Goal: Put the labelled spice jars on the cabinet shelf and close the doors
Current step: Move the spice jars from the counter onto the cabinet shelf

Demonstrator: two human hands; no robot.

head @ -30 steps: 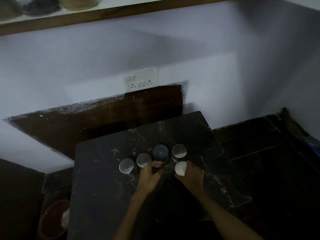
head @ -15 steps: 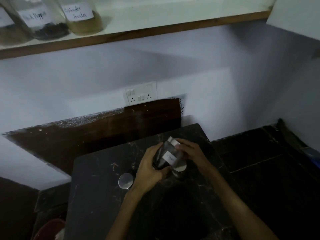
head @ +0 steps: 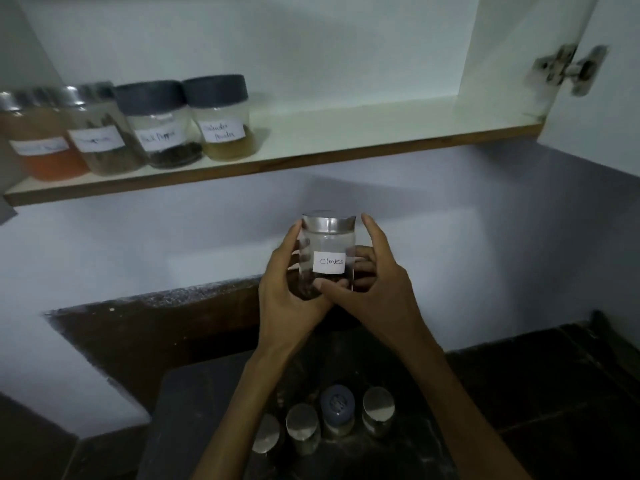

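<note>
Glass and see-through, the cloves jar [head: 327, 252] is sitting upright at the centre of the frame, held up in the air below the shelf [head: 311, 152]. It is wearing a brushed metal lid [head: 329, 221] and a white paper label handwritten "Cloves", with a dark layer of spice lying at its bottom. The left hand [head: 289, 289] is wrapping the jar's left side and base, fingers curled round the glass. The right hand [head: 372, 282] is gripping from the right, its thumb lying across the lower front and one finger standing straight up beside the lid.

Four labelled jars are standing in a touching row at the upper left of the frame, on the white shelf: an orange-filled jar [head: 38, 143] and a brown-filled jar [head: 104, 136], both with metal lids, then a black pepper jar [head: 161, 128] and a coriander jar [head: 221, 119], both with dark lids.

At the bottom centre, four more jars are waiting on the dark marble table [head: 194, 410]: three with metal lids [head: 301, 426] and one with a blue lid [head: 337, 405]. At the upper right, a metal hinge [head: 568, 69] is showing on the open cabinet door.
</note>
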